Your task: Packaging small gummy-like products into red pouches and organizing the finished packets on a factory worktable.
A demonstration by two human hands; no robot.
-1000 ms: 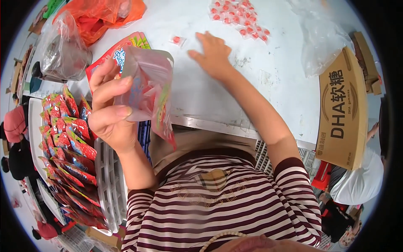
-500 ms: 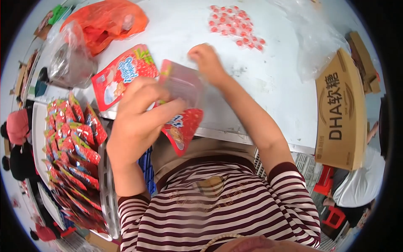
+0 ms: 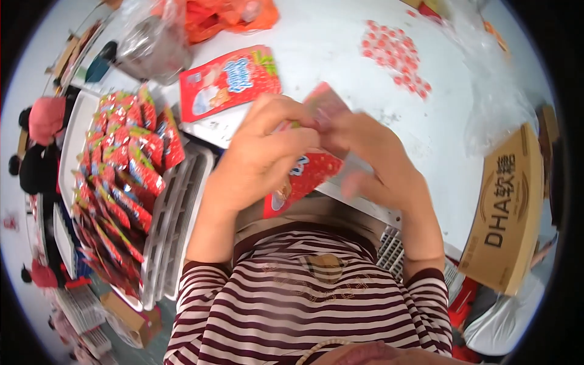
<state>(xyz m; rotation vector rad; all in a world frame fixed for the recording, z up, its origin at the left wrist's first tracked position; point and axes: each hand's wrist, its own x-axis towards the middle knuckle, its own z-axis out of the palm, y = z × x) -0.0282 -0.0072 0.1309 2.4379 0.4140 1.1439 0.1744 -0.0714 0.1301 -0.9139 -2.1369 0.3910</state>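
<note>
Your red bag [image 3: 313, 173] showed white-and-blue lettering on its front, though your fingers hid most of it, and only a scrap came out below the knuckles. A second red bag [image 3: 228, 85], lying flat on the white table [image 3: 328, 42] beyond your left hand, carried its label in full: rounded blue-and-white lettering across the middle, with green leaves printed at one end. The cardboard box [image 3: 508, 207] to your right bore large black characters running along its side (tipped over at a slant from where you looked), with smaller dark print near them. Your two hands had come close together in front of your striped shirt [image 3: 328, 298], over the table's near edge, with the bag between them. Your left hand [image 3: 258, 149] was clamped on the bag, its fingers curled over the front, while the bag hung tilted, its lower corner pointing toward your lap. Your right hand [image 3: 386, 155] was at the bag's upper part, thumb spread away below; blur hid its fingertips, so whether they pinched the bag could not be told. Wrapped red sweets [image 3: 395, 55] lay clustered farther up the table, and on your left a white tray [image 3: 70, 152] held rows of red packets [image 3: 125, 164].
</note>
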